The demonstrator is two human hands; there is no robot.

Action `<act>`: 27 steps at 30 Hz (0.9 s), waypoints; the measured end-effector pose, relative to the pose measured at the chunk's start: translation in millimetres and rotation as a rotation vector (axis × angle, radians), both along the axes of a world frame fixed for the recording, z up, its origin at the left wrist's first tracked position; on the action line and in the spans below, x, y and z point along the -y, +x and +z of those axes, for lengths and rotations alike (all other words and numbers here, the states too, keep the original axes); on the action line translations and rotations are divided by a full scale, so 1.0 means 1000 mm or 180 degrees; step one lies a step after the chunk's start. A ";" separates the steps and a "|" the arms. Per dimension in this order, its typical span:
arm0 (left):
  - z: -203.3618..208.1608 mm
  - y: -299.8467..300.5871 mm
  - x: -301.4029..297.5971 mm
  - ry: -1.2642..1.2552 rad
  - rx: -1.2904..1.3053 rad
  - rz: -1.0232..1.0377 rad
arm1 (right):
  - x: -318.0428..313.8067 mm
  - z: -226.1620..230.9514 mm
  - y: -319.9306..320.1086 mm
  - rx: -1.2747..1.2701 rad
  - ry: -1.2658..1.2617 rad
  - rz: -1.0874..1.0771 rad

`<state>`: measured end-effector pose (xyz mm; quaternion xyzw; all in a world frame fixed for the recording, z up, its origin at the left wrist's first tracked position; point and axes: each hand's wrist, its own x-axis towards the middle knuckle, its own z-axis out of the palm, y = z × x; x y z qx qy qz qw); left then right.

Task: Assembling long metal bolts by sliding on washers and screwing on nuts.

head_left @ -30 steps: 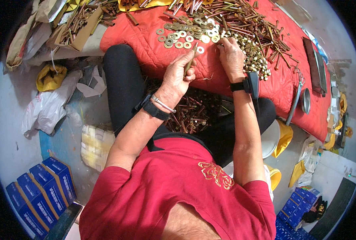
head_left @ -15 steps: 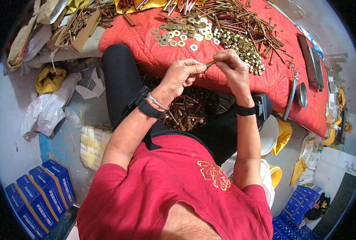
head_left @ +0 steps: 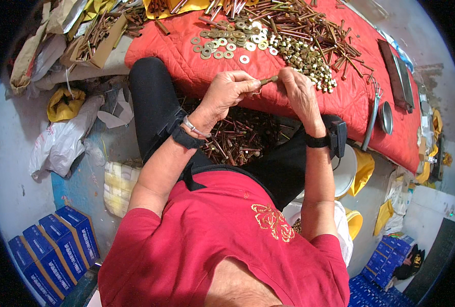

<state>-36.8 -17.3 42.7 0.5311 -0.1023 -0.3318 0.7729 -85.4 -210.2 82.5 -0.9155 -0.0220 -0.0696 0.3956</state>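
Observation:
Over the near edge of the red padded cloth (head_left: 186, 71), a short brass-coloured anchor bolt (head_left: 269, 80) spans the gap between my hands. My left hand (head_left: 230, 91) pinches its left end between thumb and fingertips. Curled fingers of my right hand (head_left: 300, 94) close on its right end, which they partly hide. Just beyond lie flat round washers (head_left: 229, 54), with a heap of small nuts (head_left: 309, 64) to their right. Long bolts (head_left: 335, 43) are piled behind the nuts.
Below my hands, between my knees, sits a heap of loose bolts (head_left: 237, 140). A dark metal bar (head_left: 395, 77) and a small metal pan (head_left: 386, 118) are at the right. An open cardboard box (head_left: 102, 48) of metal parts stands far left; blue boxes (head_left: 53, 250) are lower left.
My right hand has turned at the wrist, and its fingers have gone from a raised pinch to a curl around the bolt's end. More of the bolt shows between the hands.

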 end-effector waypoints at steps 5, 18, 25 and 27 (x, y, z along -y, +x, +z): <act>-0.001 -0.001 0.000 0.0033 -0.0117 -0.0015 | -0.012 -0.015 0.009 0.1110 0.0464 0.0180; -0.002 -0.005 0.000 0.0100 -0.0275 -0.0103 | -0.010 -0.017 0.004 0.0077 0.0482 -0.0181; -0.006 0.001 -0.003 0.0137 -0.0335 -0.0186 | -0.014 -0.021 0.007 0.0250 0.0240 -0.0189; -0.008 0.002 -0.002 -0.0100 -0.0391 -0.0110 | -0.015 -0.023 0.008 0.0540 0.0245 -0.0201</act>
